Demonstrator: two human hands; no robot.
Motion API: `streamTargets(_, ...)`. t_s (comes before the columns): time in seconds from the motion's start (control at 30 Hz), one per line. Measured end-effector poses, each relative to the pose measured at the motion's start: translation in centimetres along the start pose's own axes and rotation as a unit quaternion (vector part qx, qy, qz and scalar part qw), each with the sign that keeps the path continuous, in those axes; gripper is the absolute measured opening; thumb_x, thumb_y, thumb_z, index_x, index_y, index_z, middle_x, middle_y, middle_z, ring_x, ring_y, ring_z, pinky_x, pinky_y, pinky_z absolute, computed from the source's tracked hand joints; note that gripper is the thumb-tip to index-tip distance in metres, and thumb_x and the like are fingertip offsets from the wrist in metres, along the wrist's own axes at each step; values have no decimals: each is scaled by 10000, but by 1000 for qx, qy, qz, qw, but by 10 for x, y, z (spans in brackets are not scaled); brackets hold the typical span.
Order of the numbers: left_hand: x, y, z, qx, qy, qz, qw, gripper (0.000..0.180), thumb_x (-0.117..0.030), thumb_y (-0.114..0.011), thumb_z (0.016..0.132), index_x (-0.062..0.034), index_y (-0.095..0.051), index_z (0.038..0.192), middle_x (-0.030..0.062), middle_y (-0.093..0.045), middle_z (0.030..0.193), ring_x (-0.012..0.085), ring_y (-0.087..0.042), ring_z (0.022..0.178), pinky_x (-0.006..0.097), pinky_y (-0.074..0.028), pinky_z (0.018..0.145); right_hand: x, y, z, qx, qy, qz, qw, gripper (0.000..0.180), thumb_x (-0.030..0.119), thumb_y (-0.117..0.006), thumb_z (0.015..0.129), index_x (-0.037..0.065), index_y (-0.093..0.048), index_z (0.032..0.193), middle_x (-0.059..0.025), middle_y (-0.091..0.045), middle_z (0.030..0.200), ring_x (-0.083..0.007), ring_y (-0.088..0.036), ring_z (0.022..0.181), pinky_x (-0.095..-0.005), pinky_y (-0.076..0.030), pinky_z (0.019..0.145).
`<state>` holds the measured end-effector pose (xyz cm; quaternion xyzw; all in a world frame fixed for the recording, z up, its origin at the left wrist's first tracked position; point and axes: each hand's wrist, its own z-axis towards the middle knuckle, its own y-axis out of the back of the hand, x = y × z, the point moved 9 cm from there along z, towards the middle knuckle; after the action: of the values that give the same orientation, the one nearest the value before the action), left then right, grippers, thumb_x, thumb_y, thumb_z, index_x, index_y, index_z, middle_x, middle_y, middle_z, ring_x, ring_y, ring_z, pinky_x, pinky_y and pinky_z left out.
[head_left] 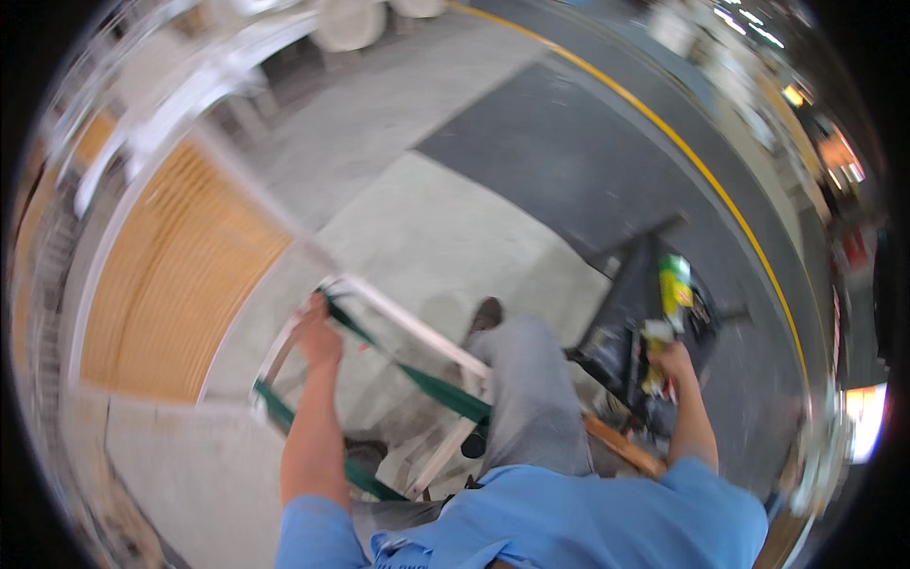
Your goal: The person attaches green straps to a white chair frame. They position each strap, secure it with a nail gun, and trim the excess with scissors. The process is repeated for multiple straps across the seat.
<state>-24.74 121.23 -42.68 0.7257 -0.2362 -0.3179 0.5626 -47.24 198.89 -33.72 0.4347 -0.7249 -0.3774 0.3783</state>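
Observation:
A whitish frame (412, 322) with green straps (441, 391) slants across my lap and left knee. Its upper left corner is in my left hand (318, 337), the fingers closed round the rail. Out to my right, my right hand (675, 364) is closed at a black tray-like stand (616, 327). A small pale and yellow thing shows at its fingertips, too blurred to name. Just beyond it, a green and yellow container (676, 283) rests on the stand, beside dark items I cannot make out.
A pallet-like stack of ribbed tan sheets (180, 284) with a pale edge stands at the left. White chairs (346, 24) line the far left. A wooden bar (626, 446) lies by my right thigh. A yellow line (664, 123) curves along the dark floor at the right.

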Motion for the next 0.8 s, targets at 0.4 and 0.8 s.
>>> streamTargets(0.4,9,8,-14,-18,49,-85,995,724,-59,-499,954,-238,-430,1652,-40,-340,1754,389,-256,1628,730,-111,1277,96,15,-53,-100,223,189,951,602,-84,-647,718,14,-628,1312,-84,-706,1179,-230,-675,1055,-363,-529,943)
streamTargets(0.8,17,-7,-14,-27,61,-130,989,706,-112,-542,984,-237,-396,1663,-67,-308,1763,356,-213,1647,754,-62,1266,515,-164,-213,370,338,145,853,370,344,-763,1018,50,-673,1222,-26,-684,1035,-124,-614,726,-308,-517,643)
